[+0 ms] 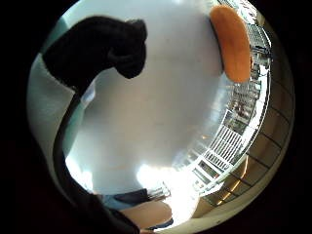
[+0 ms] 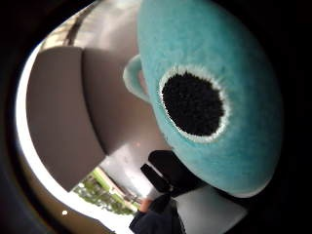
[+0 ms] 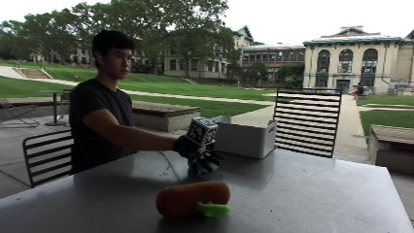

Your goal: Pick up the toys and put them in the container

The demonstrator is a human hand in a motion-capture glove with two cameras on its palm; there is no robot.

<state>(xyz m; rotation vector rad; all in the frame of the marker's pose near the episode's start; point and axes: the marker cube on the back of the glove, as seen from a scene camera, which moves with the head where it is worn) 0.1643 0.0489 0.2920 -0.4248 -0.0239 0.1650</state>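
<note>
Nearest the outside camera, an orange plush toy (image 3: 192, 198) with a small green piece (image 3: 213, 209) at one end lies on its side on the grey surface (image 3: 310, 194), close to the near edge. It lies apart from everything else, with bare surface between it and the gloved right hand (image 3: 199, 154) farther back.

That hand hangs over the middle of the surface with its fingers (image 3: 206, 164) curled downward around something dark in the outside view. The thumb-side palm view shows a teal plush toy (image 2: 214, 92) with a black, white-ringed eye pressed close against the palm, so the fingers appear to grip it, though whether it rests on the surface or is lifted cannot be told.

Just beyond the hand, toward the far edge, stands a white open-topped container (image 3: 244, 138). A black slatted chair (image 3: 307, 121) stands behind the far edge, and another chair (image 3: 46, 155) is behind the person. In the little-finger-side palm view the orange toy (image 1: 232, 43) shows again at the rim, well apart from a curled gloved finger (image 1: 127, 51).
</note>
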